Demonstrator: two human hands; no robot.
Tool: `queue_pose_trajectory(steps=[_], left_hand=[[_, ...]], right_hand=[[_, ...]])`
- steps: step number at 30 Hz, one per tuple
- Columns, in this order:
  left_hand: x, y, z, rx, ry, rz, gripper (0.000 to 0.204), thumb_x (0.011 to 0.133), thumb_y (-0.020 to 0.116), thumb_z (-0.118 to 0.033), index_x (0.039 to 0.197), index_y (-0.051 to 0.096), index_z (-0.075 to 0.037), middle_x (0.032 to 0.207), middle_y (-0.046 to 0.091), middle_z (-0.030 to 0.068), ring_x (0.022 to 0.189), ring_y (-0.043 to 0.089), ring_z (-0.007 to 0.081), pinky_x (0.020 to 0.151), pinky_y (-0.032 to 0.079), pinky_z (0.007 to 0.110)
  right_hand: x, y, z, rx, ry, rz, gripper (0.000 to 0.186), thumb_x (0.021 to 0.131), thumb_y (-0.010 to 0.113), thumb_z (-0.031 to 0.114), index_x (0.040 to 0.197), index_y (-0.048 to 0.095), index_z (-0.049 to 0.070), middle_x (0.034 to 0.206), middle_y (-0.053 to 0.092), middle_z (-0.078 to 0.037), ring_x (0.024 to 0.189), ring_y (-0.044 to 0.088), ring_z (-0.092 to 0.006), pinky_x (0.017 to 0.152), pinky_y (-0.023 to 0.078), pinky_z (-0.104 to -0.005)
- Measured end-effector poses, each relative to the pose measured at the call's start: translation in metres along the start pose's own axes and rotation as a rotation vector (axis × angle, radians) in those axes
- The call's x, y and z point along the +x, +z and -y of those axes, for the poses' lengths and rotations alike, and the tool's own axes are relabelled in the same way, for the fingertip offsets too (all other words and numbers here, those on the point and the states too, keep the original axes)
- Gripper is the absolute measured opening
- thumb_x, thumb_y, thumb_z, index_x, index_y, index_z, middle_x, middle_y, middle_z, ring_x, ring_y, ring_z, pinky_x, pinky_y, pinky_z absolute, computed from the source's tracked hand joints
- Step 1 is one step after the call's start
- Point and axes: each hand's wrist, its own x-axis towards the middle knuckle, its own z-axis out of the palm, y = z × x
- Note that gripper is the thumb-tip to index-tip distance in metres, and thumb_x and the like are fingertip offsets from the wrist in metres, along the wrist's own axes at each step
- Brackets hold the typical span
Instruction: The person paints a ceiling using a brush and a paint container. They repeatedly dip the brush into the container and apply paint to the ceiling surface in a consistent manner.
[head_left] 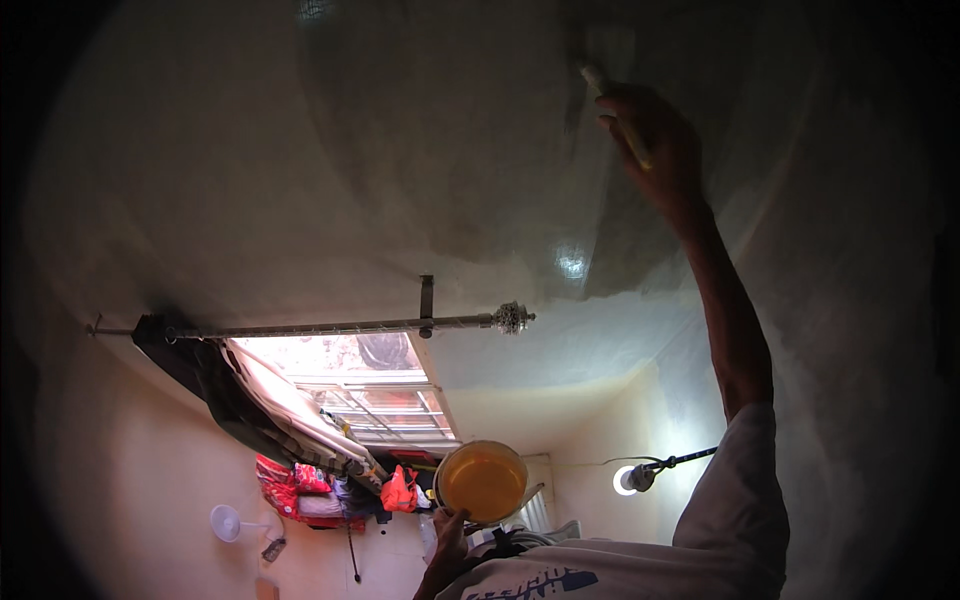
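Nearest, left hand (447, 545) gripping orange bowl (482, 481) from below. Farther up, right hand (655, 145) clenched round brush (612, 100), bristles against grey ceiling (400, 150). Mid-coat, apparently; next calls for reloading, then extending wet patch.

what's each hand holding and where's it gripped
The right hand grips a paintbrush by its pale handle, bristles against the ceiling. The left hand holds an orange bowl from below, at its near rim.

A lived-in home room: curtain rod (330, 326) over window (370, 395), wall fan (226, 522), piled clothes (310, 490).
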Motion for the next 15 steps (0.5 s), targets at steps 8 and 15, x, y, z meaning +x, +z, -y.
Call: queue_pose_trajectory(steps=[8,15], left_hand=[[0.003,0.004,0.001,-0.016,-0.047,0.116,0.036,0.081,0.069,0.0,0.107,0.044,-0.001,0.103,0.056,0.0131,0.09,0.066,0.0256,0.072,0.062,0.045],[-0.001,0.003,0.002,0.017,-0.046,0.075,0.036,0.081,0.067,0.002,0.11,0.047,0.001,0.105,0.059,0.0135,0.092,0.067,0.025,0.073,0.062,0.041]], right_hand=[[-0.092,0.035,0.037,-0.084,0.066,0.282,0.031,0.079,0.077,0.009,0.106,0.068,0.021,0.121,0.065,0.0,0.1,0.067,-0.0205,0.079,0.06,-0.0335],[-0.098,0.027,0.039,0.124,0.024,0.381,0.027,0.08,0.077,0.008,0.103,0.066,0.017,0.11,0.068,-0.002,0.095,0.069,-0.0221,0.076,0.059,-0.0346]])
